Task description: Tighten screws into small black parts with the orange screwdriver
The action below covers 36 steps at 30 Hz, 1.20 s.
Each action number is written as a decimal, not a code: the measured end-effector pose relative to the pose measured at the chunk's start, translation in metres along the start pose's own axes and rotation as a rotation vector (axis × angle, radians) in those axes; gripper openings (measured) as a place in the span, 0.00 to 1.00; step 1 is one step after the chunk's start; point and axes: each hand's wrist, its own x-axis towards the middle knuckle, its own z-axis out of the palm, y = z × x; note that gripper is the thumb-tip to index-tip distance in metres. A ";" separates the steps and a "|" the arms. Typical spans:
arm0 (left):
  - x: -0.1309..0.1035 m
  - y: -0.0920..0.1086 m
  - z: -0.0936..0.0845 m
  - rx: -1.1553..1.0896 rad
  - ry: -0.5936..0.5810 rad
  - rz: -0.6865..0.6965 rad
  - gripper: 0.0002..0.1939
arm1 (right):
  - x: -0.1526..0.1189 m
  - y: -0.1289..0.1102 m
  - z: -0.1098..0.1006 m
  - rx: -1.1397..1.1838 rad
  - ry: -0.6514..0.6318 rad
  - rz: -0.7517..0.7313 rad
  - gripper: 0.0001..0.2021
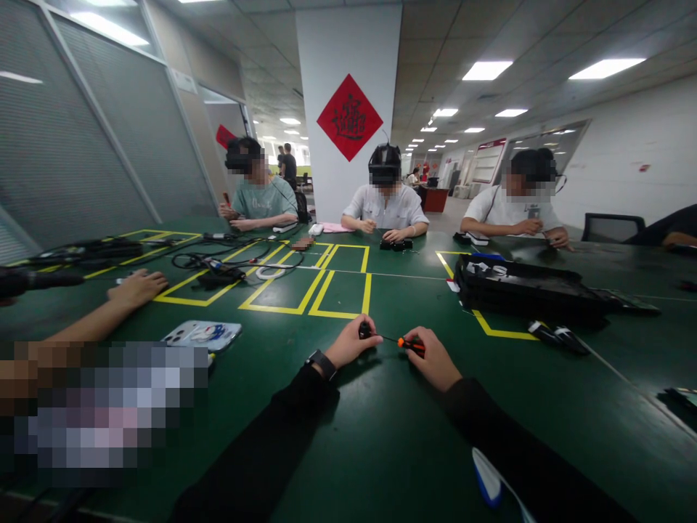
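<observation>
Left hand (351, 345) pinched on a small black part (364, 330), right hand (433, 356) gripping a slim orange-handled screwdriver (406, 343) whose tip meets that part, both low over the dark green table (381, 443), bare surface toward the near edge, black flat tray (523, 287) well apart at right.

Bright ceiling panels, warped edges

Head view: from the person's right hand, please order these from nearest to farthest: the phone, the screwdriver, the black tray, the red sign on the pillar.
1. Screwdriver: held in the right hand.
2. Black tray: to the right, a little farther up the table.
3. Phone: far left, beyond the left hand.
4. Red sign: on the pillar, behind the seated people.
</observation>
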 end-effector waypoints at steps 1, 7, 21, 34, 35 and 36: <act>0.000 0.001 0.000 0.007 0.009 -0.005 0.12 | 0.000 -0.001 0.000 0.009 -0.003 0.008 0.08; 0.000 0.001 0.000 0.012 0.038 -0.019 0.12 | 0.001 -0.003 -0.002 0.015 -0.031 0.027 0.09; 0.002 -0.006 0.001 -0.025 0.019 -0.007 0.11 | 0.002 0.001 0.000 -0.028 -0.060 -0.004 0.09; 0.000 0.001 0.000 0.017 0.039 0.000 0.10 | 0.001 -0.003 -0.002 0.018 -0.082 0.006 0.11; 0.000 0.001 0.000 0.016 0.038 0.001 0.10 | 0.001 -0.003 -0.002 0.011 -0.086 -0.006 0.12; 0.000 0.000 0.000 0.012 0.036 0.002 0.10 | 0.002 -0.002 -0.002 0.005 -0.085 -0.014 0.13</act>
